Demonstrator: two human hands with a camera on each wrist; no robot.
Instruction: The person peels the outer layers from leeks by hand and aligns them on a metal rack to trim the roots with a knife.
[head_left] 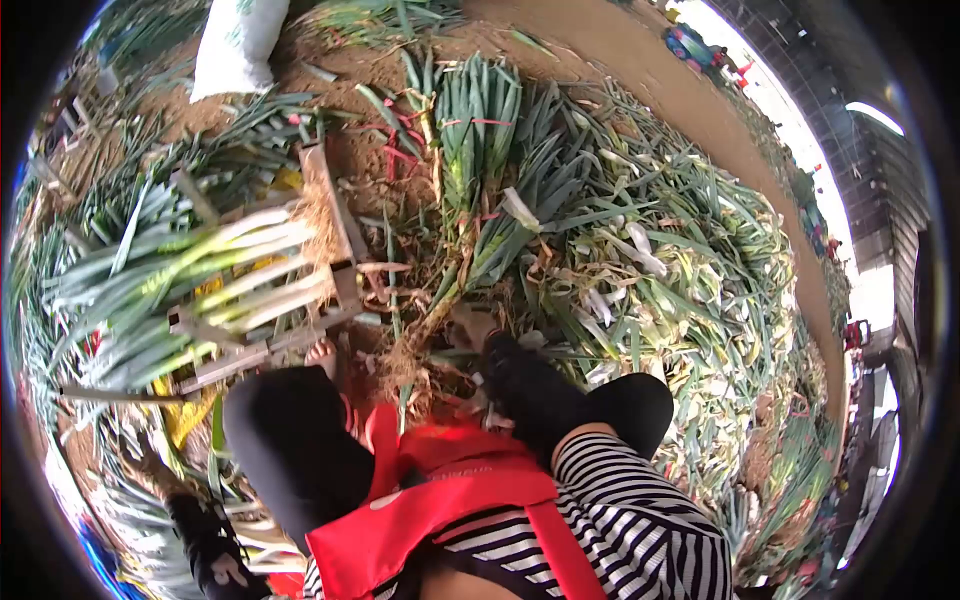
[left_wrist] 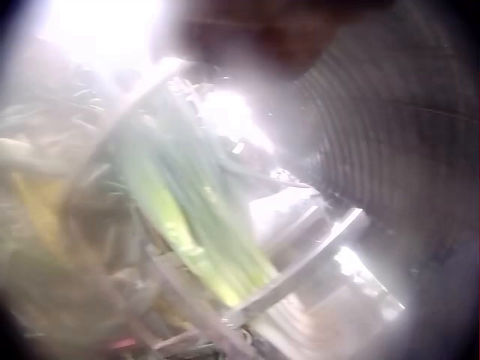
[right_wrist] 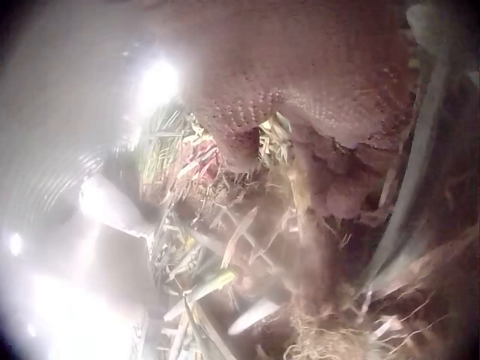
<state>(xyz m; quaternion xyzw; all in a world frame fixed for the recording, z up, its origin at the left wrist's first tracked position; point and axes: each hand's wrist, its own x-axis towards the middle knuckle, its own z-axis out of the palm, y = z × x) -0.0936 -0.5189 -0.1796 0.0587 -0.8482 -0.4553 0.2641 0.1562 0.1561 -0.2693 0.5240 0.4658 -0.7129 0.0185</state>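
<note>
My right hand [head_left: 472, 325] is curled round a leek stalk low between the knees. In the right wrist view the gloved or rough-surfaced hand [right_wrist: 300, 90] has its fingers about the stalk [right_wrist: 304, 187], with stringy roots [right_wrist: 322, 337] hanging below. My left hand [head_left: 148, 465] is out at the lower left, beside a yellow strip [head_left: 180, 422] and loose leaves; its fingers are too unclear to read. Only a dark blur of that hand [left_wrist: 262, 37] tops the left wrist view. Leeks [head_left: 230, 245] lie in a wooden frame [head_left: 340, 210], roots toward the middle.
Tied leeks [head_left: 480, 120] lie ahead on the soil. A large heap of leaves and trimmings [head_left: 690, 250] fills the right side. A white sack [head_left: 238, 50] stands at the upper left. A bare dirt path [head_left: 620, 50] curves along the far right.
</note>
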